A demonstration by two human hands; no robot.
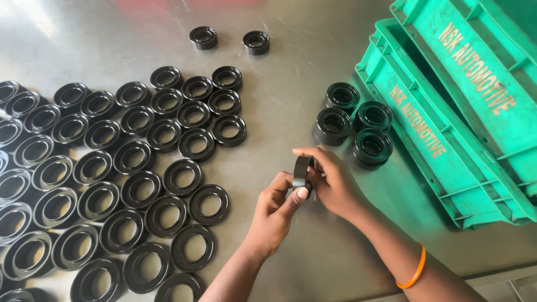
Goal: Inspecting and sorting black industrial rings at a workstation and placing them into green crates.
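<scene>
Bare arms, one orange bangle

From my remote view I see both forearms uncovered, no sleeves and no gloves reaching the left hand [274, 210] or the right hand [330, 182]. I spot a thin, smooth orange bangle [413, 270] ringing the right wrist; fingernails are short and plain, with no rings.

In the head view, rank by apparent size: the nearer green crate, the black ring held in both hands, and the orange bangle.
1. Nearer green crate, by far the largest.
2. and 3. Black ring and orange bangle: unsure, both seen partly, edge-on.
</scene>
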